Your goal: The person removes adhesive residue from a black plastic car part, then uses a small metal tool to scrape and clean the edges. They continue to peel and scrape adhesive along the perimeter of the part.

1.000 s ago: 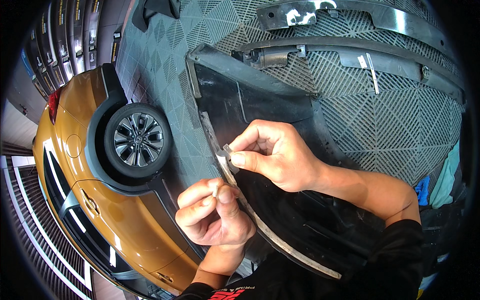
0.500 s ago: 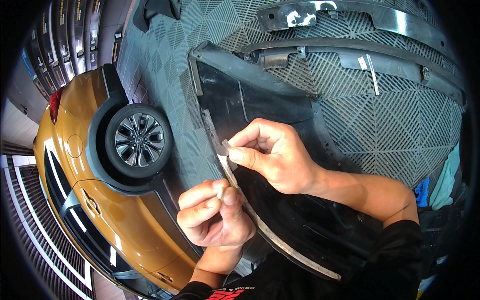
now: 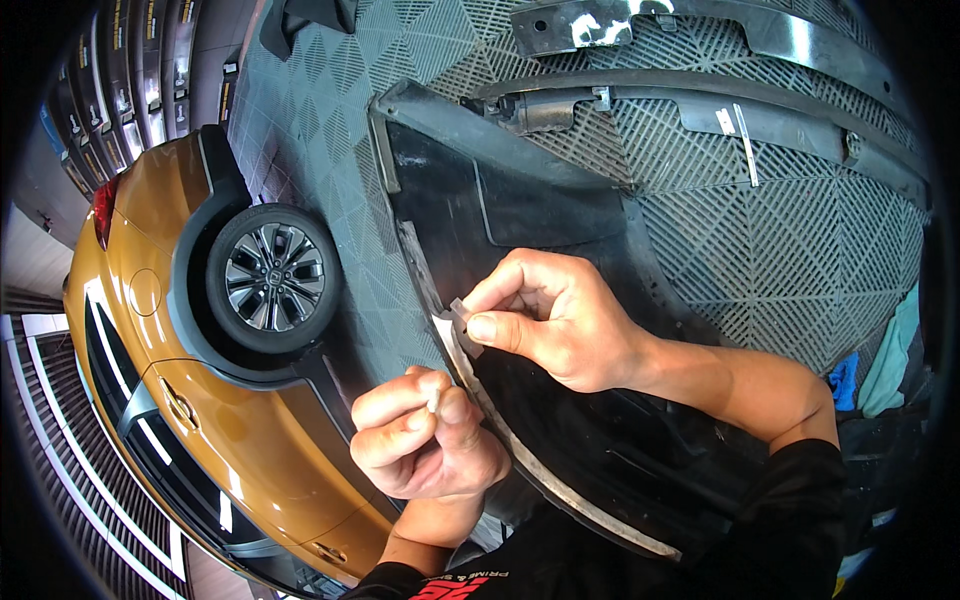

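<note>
"Two pinches, I see. What is in each?"

"The left hand (image 3: pixel 430 438), on the near side, is closed to a narrow pinch on one small whitish scrap (image 3: pixel 434 399). The right hand (image 3: pixel 562 322), farther off and to the right, has an equally narrow grip on one small clear piece (image 3: pixel 459 309). That piece is right by the pale strip (image 3: pixel 545 473) along the left edge of the black panel (image 3: pixel 545 215); whether they touch, I can't tell."

"Which step would you call this?"

"Fine work at the strip, I'd judge, with neither small bit set down. The next move seems to call for a light, steady pinch on the right, and the left hand kept out of its way."

"Count the rest for me."

"One panel, one strip on it. Two long dark bars (image 3: pixel 720 20) lie at the far right, with two thin white slips (image 3: pixel 745 148) at the nearer one. At right, one green cloth (image 3: pixel 890 365) and one blue cloth (image 3: pixel 846 383). On the left, one gold car (image 3: pixel 150 290), one wheel (image 3: pixel 272 280) showing."

"Any more small bits?"

"None I can make out; the hands may hide some."
</note>
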{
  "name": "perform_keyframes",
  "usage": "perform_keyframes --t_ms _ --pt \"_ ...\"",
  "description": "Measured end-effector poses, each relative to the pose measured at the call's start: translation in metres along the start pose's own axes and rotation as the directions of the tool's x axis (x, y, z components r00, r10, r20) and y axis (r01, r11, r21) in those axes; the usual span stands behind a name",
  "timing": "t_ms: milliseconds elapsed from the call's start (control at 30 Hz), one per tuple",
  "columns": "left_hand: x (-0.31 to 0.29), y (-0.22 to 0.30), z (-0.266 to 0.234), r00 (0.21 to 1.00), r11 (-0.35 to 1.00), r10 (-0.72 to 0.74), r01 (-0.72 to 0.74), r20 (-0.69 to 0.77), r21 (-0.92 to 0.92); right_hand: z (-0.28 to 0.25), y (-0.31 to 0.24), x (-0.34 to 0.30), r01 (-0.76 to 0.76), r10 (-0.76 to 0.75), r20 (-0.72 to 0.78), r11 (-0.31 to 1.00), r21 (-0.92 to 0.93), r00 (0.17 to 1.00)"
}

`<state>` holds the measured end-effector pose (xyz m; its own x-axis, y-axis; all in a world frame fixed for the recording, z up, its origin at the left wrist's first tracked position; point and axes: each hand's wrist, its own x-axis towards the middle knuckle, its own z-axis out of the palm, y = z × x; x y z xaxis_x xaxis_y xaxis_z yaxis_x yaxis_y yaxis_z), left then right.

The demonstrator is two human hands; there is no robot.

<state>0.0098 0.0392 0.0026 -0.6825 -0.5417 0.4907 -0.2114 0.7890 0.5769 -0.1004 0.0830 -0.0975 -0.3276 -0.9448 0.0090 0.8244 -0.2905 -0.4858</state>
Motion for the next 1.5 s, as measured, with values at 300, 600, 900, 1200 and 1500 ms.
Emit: perform_keyframes --t_ms 300,600,900,1200,1500 --pt "0.014 0.007 -0.002 0.998 0.983 0.028 -0.036 -0.049 -0.18 -0.003 -0.011 0.003 -0.028 0.028 -0.034 0.999 -0.019 0.999" --pt "0.019 0.027 -0.003 0.981 0.965 -0.192 0.182 -0.037 -0.19 0.0 -0.009 0.0 -0.031 0.03 -0.02 0.998 -0.049 0.999" --pt "0.106 0.02 -0.013 0.884 0.964 -0.263 0.228 0.386 0.136 -0.003 -0.013 0.004 -0.051 0.051 -0.01 0.998 -0.043 0.999" --pt "0.127 0.042 -0.024 0.737 0.825 -0.399 0.029 0.546 0.564 -0.005 -0.016 0.006 -0.046 0.049 0.034 0.995 -0.083 0.998" --pt "0.137 0.049 -0.025 0.524 0.674 -0.619 -0.027 0.585 0.738 -0.003 -0.02 0.005 -0.041 0.042 0.0 0.996 -0.084 0.999"
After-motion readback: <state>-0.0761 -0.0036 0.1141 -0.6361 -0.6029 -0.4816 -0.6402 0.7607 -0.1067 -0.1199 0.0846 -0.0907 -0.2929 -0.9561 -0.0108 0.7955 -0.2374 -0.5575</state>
